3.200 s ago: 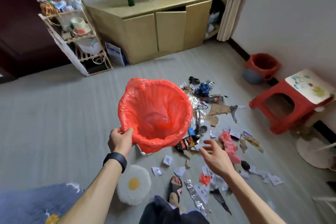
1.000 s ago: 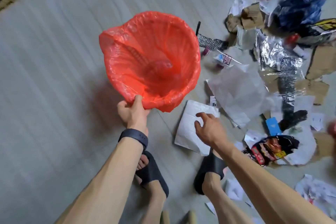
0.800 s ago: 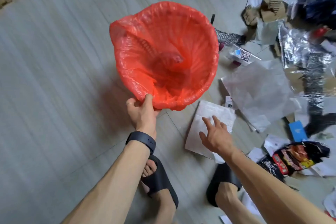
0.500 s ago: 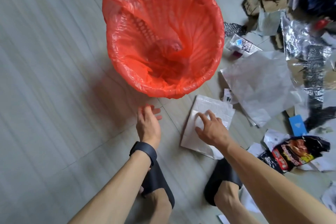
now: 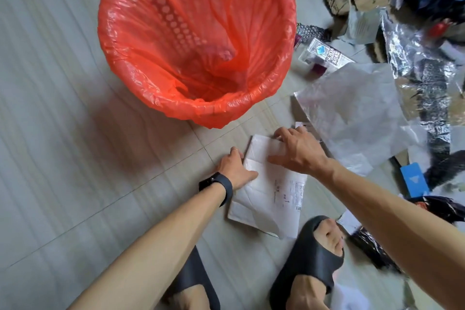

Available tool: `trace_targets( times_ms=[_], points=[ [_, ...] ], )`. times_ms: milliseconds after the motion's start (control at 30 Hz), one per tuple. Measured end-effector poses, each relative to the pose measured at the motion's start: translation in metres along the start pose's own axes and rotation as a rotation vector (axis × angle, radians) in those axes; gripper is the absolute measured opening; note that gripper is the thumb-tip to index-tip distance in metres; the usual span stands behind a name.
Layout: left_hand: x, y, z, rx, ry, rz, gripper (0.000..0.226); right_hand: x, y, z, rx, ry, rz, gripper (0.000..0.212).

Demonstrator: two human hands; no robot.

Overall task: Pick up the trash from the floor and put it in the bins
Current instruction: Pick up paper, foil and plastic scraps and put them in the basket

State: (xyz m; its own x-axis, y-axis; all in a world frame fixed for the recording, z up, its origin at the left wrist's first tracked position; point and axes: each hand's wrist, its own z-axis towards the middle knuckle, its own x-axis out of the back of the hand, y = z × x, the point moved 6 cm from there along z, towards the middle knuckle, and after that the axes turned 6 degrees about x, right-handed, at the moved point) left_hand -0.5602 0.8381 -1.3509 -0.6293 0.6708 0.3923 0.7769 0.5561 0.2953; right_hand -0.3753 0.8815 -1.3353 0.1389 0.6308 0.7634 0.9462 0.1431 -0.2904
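Paper is what both hands are on in the head view, the only one I have: a flat white mailer (image 5: 271, 199) lying on the floor directly beneath them, its printed label toward my right wrist. My right hand (image 5: 297, 151) grasps the far end, fingers curled over the edge and thumb against a strip folded up off the floor. My left hand (image 5: 234, 167) sits at the mailer's left edge, thumb laid flat on the paper, fingers bent down beside it. Whether they have got under the edge I cannot tell. The bin (image 5: 214, 111), lined with a red bag, stands just beyond my fingertips, its mouth open towards me.

I judge the mailer light, thin and limp rather than stiff. It is creased, so it will likely sag if lifted by one corner, and carried flat it could catch the bin's rim. The best hold looks like the edge my right hand has raised, then a fold or crumple between both palms. Its surface looks smooth, perhaps slippery, so a pinch wants thumb and fingers on opposite faces. More litter lies right of my right hand: a clear plastic sheet (image 5: 352, 113) and, beyond it, a small soda carton (image 5: 327, 54).
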Motion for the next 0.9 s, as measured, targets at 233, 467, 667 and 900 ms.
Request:
trace_targets(
  times_ms=[233, 467, 667, 900],
  points=[
    [-0.011, -0.015, 0.005, -0.071, -0.139, -0.097, 0.044, -0.016, 0.006, -0.023, 0.019, -0.135, 0.213, 0.046],
    [0.048, 0.041, -0.079, -0.33, 0.012, 0.005, 0.026, 0.079, -0.011, -0.082, 0.045, 0.069, 0.362, 0.036],
    [0.122, 0.073, -0.191, -0.53, 0.248, -0.03, 0.022, 0.166, -0.052, -0.158, 0.065, 0.305, 0.603, 0.06],
    [0.176, 0.084, -0.29, -0.65, 0.387, -0.441, 0.031, 0.25, -0.083, -0.23, 0.056, 0.719, 0.507, 0.082]
  ],
)
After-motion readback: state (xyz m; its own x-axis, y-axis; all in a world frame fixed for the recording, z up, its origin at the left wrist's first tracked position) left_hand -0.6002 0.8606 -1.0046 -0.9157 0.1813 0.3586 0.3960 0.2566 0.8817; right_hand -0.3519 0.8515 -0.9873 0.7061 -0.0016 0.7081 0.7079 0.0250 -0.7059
